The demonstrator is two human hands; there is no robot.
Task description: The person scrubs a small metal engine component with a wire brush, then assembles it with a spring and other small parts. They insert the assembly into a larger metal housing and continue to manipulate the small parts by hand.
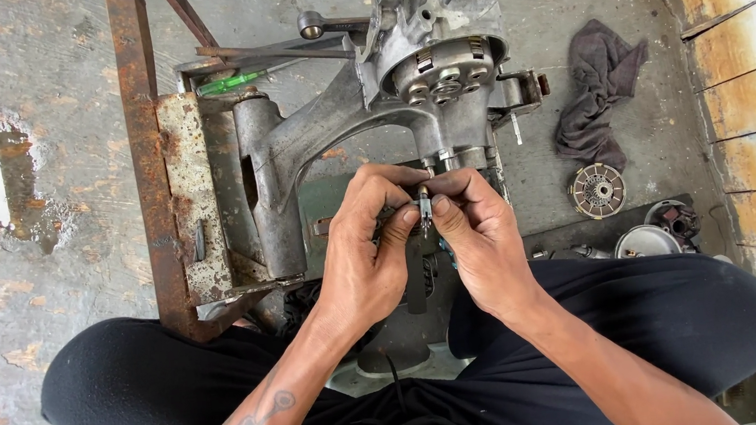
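- You sat cross-legged on the grey concrete floor [42, 78] in black trousers [136, 384].
- Your left hand [365, 251] and your right hand [482, 239] met in the middle, just near you from the big grey metal engine case [435, 41].
- Both hands pinched one small silver metal part [424, 208], and the fingertips [438, 205] of your right hand touched it.
- Your left hand was curled shut around the small part from the left side.
- Your right hand was closed on it from the right side.
- The engine case lay on a rusty brown metal frame [150, 151], far from your knees.
- A green-handled screwdriver [236, 81] lay at the far left of the case.
- A dark grey rag [597, 90] lay on the floor to the right.
- A round toothed metal disc [598, 190] sat just near the rag.
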